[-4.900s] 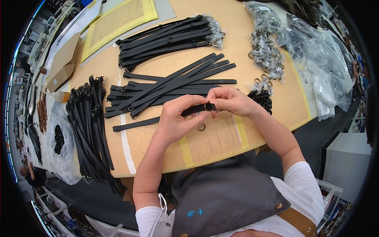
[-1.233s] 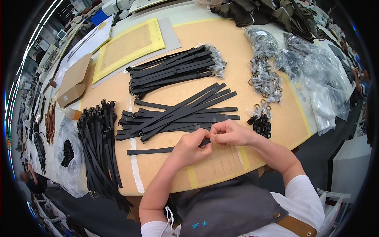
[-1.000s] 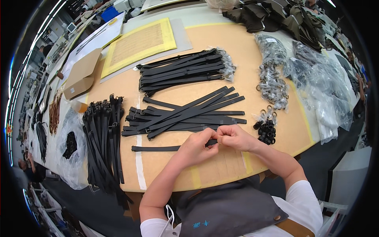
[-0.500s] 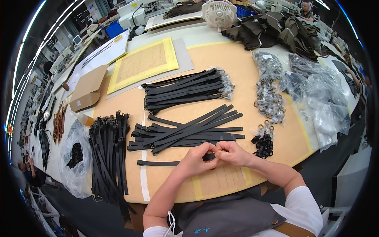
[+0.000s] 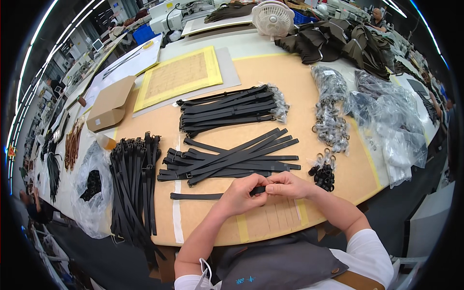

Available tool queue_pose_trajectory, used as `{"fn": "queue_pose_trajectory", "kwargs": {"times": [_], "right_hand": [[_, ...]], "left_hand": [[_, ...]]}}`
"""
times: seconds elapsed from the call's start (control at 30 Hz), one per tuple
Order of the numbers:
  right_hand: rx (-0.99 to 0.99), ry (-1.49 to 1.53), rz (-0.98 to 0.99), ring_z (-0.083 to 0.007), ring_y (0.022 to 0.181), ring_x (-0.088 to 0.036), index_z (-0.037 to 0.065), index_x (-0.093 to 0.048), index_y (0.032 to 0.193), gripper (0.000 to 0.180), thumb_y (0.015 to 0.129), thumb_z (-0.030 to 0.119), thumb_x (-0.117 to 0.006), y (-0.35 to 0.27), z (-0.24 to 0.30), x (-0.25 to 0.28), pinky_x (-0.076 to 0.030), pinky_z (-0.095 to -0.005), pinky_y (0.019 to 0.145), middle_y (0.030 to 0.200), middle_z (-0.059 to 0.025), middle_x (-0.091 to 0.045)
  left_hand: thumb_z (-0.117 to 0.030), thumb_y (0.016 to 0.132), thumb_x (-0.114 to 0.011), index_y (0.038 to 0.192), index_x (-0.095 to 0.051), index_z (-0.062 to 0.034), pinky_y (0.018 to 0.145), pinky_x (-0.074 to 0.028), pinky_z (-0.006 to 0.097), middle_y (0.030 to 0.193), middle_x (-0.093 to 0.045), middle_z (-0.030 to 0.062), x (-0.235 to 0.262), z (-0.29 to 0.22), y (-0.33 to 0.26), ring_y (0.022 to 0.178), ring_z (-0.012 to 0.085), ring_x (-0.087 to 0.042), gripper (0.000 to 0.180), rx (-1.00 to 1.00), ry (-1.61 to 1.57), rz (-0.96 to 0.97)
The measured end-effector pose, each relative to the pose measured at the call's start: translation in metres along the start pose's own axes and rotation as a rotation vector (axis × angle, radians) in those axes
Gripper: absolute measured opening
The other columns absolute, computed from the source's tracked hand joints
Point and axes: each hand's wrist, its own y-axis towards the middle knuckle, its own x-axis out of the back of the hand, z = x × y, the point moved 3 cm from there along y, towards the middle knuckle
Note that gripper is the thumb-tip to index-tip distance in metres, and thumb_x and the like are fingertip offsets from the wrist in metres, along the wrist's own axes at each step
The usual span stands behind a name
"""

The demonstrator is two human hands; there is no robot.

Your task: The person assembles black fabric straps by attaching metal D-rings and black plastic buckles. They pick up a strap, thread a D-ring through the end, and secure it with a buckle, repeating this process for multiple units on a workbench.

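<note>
A black strap (image 5: 197, 196) lies flat along the near part of the table, its right end held up between my two hands. My left hand (image 5: 240, 195) is closed round the strap close to that end. Thumb and fingers of my right hand (image 5: 286, 185) pinch the tip, and whatever small part sits there is hidden by the fingers. Just beyond my hands is a loose, crossed pile of black straps (image 5: 232, 157), several with buckles at their left ends. To the right of my right hand lies a small heap of black loops with metal hooks (image 5: 323, 175).
Finished-looking straps with wrapped hooks (image 5: 227, 110) lie farther back. A bundle of buckled straps (image 5: 133, 179) hangs over the near left edge, beside a clear bag (image 5: 92, 203) of black pieces. Wrapped metal hooks (image 5: 331, 121) and plastic bags (image 5: 386, 130) lie right; a white fan (image 5: 273, 20) stands behind.
Both hands stay together at the strap's end, with the right fingers slightly shifted and more stretched along it. The whole view has moved a little.
</note>
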Motion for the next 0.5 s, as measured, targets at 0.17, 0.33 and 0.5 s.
{"fn": "queue_pose_trajectory", "kwargs": {"times": [0.17, 0.33, 0.5], "right_hand": [[0.023, 0.234, -0.063, -0.0015, 0.075, -0.046, 0.008, -0.061, 0.082, 0.029, 0.101, 0.029, -0.063, -0.002, -0.002, -0.011, -0.040, -0.0231, 0.067, 0.075, 0.0071, -0.052], [0.063, 0.238, -0.133, -0.0014, 0.071, -0.042, 0.009, -0.054, 0.073, 0.029, 0.098, 0.020, -0.062, -0.005, -0.010, -0.015, -0.036, -0.0236, 0.062, 0.073, 0.0078, -0.050], [0.131, 0.209, -0.240, -0.0020, 0.062, -0.038, 0.008, -0.050, 0.063, 0.033, 0.094, 0.014, -0.062, -0.004, -0.007, -0.011, -0.031, -0.0234, 0.054, 0.063, 0.0069, -0.047]], "left_hand": [[-0.002, 0.086, -0.073, 0.100, -0.060, 0.0003, 0.056, -0.053, 0.026, 0.083, -0.069, 0.0061, 0.000, -0.002, 0.001, 0.070, 0.0116, -0.067, 0.019, 0.066, -0.098, 0.013], [-0.004, 0.086, -0.075, 0.099, -0.060, 0.0007, 0.058, -0.052, 0.025, 0.086, -0.069, 0.0060, -0.005, 0.008, -0.001, 0.070, 0.0102, -0.067, 0.021, 0.119, -0.178, 0.060], [-0.005, 0.084, -0.079, 0.101, -0.064, 0.0015, 0.067, -0.054, 0.023, 0.087, -0.070, 0.0032, 0.004, 0.006, 0.004, 0.078, 0.0069, -0.066, 0.024, 0.067, 0.006, 0.085]]}}
